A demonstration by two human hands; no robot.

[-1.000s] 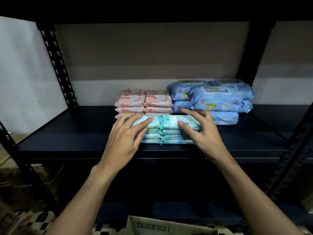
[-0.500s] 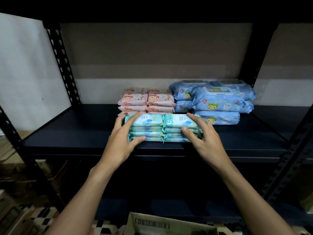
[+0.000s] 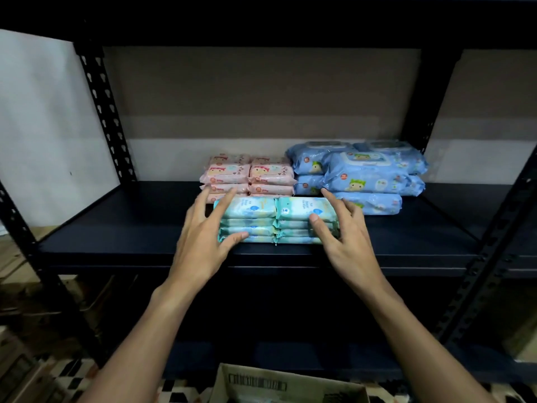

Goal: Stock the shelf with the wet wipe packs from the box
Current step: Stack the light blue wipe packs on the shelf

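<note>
Nearest, at 6 o'clock in my view, the cardboard box [image 3: 287, 385] shows only its barcoded flap and rim; I cannot make out its contents.

Beyond it, the left hand [image 3: 203, 245] and right hand [image 3: 345, 242] reach to the front edge of the dark shelf [image 3: 130, 228]. Both hands are released, the fingers [image 3: 218, 209] spread and fairly straight. The left lies against the 9 o'clock end of the teal wet wipe packs [image 3: 276, 219], thumb on the front face. The right brackets the 3 o'clock end. Neither clasps a pack.

The teal packs stand in two touching stacks near the shelf's front lip. At 12 o'clock behind them sit the pink wipe packs [image 3: 250, 175]; at 1 o'clock, the larger blue wipe packs [image 3: 363, 173].

Judgement: the packs look soft, light and film-wrapped, so probably slippery, and a stack may shear. I would hold them by the short ends, pressing inward.
</note>
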